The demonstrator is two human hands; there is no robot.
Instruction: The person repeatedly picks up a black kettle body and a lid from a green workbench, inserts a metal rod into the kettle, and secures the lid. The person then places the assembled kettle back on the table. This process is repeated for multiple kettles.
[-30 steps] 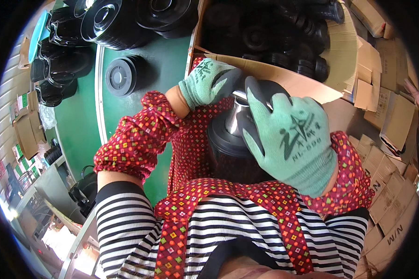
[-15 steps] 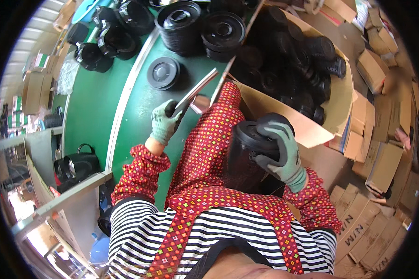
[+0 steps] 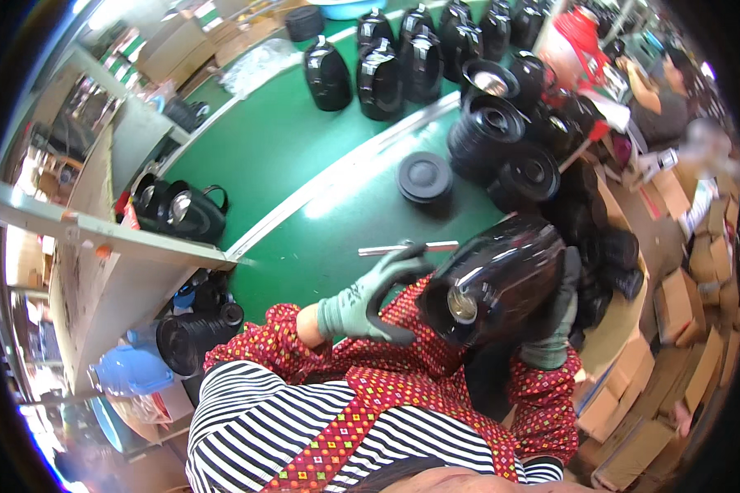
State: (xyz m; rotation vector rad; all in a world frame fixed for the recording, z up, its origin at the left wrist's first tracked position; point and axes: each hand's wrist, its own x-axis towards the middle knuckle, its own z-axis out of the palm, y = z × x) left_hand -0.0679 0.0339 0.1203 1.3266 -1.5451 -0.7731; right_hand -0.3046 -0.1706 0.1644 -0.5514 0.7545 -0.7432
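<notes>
A glossy black vacuum jug body (image 3: 501, 275) lies tilted across my lap, its end with a round silvery opening turned toward me. My right hand (image 3: 557, 316), in a green and dark-grey glove, grips its right side; part of that hand is blurred. My left hand (image 3: 378, 297), gloved the same way, is just left of the jug with thumb and fingers spread and nothing between them. Behind its fingertips a thin metal bar-shaped tool (image 3: 378, 250) lies on the green table (image 3: 304, 271). Farther back on the table sits a round black lid (image 3: 424, 177).
Stacked black lids (image 3: 485, 135) stand beyond the single lid. Several black jugs (image 3: 378, 82) are lined up at the back. A cardboard box (image 3: 629, 329) of black parts is to my right. Two jugs (image 3: 185, 209) stand at left by a metal frame. Another person (image 3: 662, 103) is far right.
The metal tool has left my left hand and now lies on the table. The black jug has come up from beside my lap and tipped over, my right hand on its side. My view has swung left.
</notes>
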